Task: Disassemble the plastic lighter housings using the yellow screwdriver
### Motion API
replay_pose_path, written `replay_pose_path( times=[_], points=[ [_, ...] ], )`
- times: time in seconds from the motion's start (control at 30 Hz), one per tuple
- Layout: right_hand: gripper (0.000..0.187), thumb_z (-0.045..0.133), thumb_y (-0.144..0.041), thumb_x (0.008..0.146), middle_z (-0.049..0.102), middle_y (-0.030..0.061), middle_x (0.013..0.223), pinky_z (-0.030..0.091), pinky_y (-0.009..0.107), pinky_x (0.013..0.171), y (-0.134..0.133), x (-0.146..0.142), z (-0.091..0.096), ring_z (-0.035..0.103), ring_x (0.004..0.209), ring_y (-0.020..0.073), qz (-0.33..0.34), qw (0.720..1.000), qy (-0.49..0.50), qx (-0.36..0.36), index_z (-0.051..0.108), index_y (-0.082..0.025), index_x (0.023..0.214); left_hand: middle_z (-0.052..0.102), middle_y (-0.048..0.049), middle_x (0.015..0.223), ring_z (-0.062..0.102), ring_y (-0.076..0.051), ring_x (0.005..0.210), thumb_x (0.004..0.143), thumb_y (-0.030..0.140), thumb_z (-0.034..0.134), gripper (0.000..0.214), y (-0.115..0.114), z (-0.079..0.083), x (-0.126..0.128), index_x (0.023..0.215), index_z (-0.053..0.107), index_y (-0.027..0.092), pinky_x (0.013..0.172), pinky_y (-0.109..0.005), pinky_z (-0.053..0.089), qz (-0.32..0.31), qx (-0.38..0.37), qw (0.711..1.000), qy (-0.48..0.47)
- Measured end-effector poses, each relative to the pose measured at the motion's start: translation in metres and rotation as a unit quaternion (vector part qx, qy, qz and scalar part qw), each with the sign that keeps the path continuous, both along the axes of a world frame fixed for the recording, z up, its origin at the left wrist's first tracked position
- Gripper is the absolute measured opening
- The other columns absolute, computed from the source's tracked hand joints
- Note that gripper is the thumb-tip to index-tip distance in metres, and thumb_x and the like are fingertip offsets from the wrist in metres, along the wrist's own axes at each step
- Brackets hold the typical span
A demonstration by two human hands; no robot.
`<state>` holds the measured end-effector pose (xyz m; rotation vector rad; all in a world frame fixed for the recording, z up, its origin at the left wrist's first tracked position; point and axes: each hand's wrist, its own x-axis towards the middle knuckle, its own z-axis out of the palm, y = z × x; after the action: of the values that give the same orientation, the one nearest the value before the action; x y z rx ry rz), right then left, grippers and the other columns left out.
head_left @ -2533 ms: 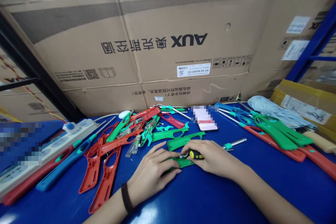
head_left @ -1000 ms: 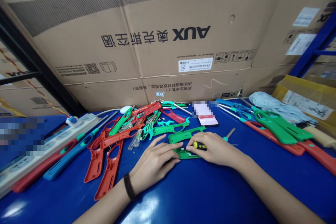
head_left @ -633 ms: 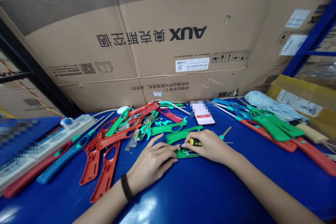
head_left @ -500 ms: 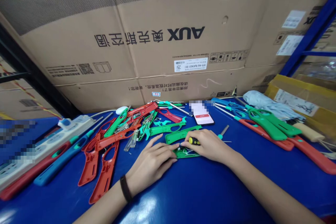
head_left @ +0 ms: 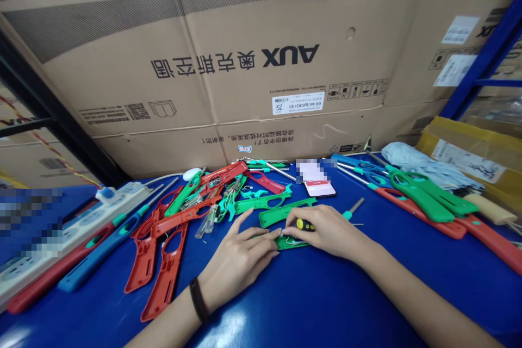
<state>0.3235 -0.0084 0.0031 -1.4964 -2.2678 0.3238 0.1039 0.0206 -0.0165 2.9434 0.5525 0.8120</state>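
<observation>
A green plastic lighter shell (head_left: 290, 242) lies flat on the blue table (head_left: 310, 304), with thin wires showing at its middle. My left hand (head_left: 240, 254) presses down on its left end, fingers stretched and laid flat. My right hand (head_left: 326, 231) is curled round a small screwdriver with a yellow and black handle (head_left: 304, 224), its tip pointing down at the shell. A metal tube with a teal collar (head_left: 353, 209) sticks out behind my right hand.
Red shells (head_left: 163, 266), green shells (head_left: 281, 212) and loose parts lie piled at centre left. A white power strip (head_left: 73, 228) and blue lighter (head_left: 101, 244) sit far left. A phone (head_left: 320, 187) lies behind; finished lighters (head_left: 428, 206) at right. Big cardboard boxes (head_left: 244, 65) wall the back.
My hands have stayed on the green shell with only small shifts. The camera view has swayed slightly; the piles have not moved.
</observation>
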Motion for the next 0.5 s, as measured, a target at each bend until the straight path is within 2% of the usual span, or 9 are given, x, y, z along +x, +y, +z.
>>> replay_pose_path(
  times=[0.1, 0.23, 0.5],
  points=[
    [0.011, 0.06, -0.035, 0.084, 0.07, -0.0012, 0.088, 0.039, 0.024, 0.064, -0.0007, 0.0036, 0.0021, 0.064, 0.08, 0.0178, 0.039, 0.999, -0.002, -0.007, 0.064, -0.026, 0.09, 0.07, 0.0029, 0.106, 0.064, -0.014, 0.096, 0.093, 0.022, 0.05, 0.011, -0.0002, 0.0011, 0.0001, 0.092, 0.06, 0.021, 0.112, -0.046, 0.018, -0.001, -0.01, 1.0, -0.002],
    [0.009, 0.058, -0.025, 0.085, 0.069, 0.001, 0.092, 0.041, 0.024, 0.066, -0.0006, 0.0038, 0.0009, 0.064, 0.081, 0.0176, 0.049, 0.999, -0.005, -0.013, 0.065, -0.024, 0.092, 0.07, 0.0028, 0.105, 0.064, -0.014, 0.096, 0.093, 0.022, 0.05, 0.012, 0.0, 0.0006, -0.0001, 0.09, 0.061, 0.021, 0.113, -0.047, 0.017, -0.001, -0.011, 1.0, -0.005],
    [0.012, 0.056, -0.029, 0.088, 0.071, 0.0014, 0.09, 0.042, 0.024, 0.067, 0.0, 0.0053, 0.0021, 0.065, 0.08, 0.0177, 0.054, 0.998, 0.006, -0.026, 0.067, -0.022, 0.09, 0.069, 0.0018, 0.108, 0.064, -0.015, 0.096, 0.094, 0.023, 0.047, 0.016, 0.0003, -0.0004, -0.0001, 0.088, 0.062, 0.021, 0.112, -0.047, 0.021, 0.003, 0.013, 1.0, 0.011]
  ],
)
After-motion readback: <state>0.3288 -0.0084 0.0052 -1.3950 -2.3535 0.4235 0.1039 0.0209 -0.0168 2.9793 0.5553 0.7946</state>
